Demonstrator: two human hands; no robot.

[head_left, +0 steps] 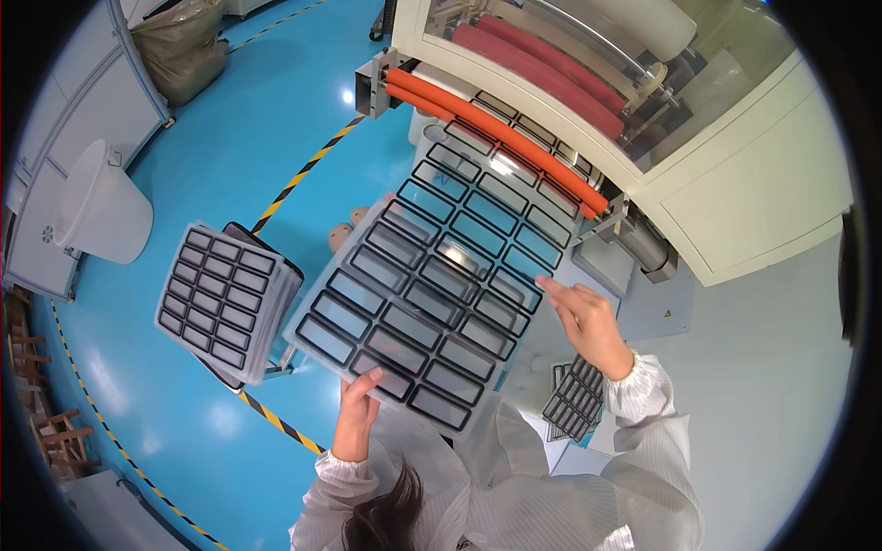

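A clear plastic sheet point(424, 301) printed with rows of black rounded rectangular outlines stretches from the machine's orange roller point(501, 138) toward my body. My left hand point(356, 410) grips its near edge, the thumb on top and the other fingers hidden beneath. At the sheet's right edge is my right hand point(588, 321), its index finger stretched out to the edge and the other fingers partly bent. Nothing shows in that hand; whether the fingertip touches the sheet is hard to tell. Both arms wear pale striped sleeves.
On a stand to the left lies a stack of similar sheets point(218, 298). More black-framed sheets point(575, 399) lie low on the right, beside my right forearm. The cream machine point(744, 174) with red rollers fills the far right. A white bin point(106, 207) stands at left.
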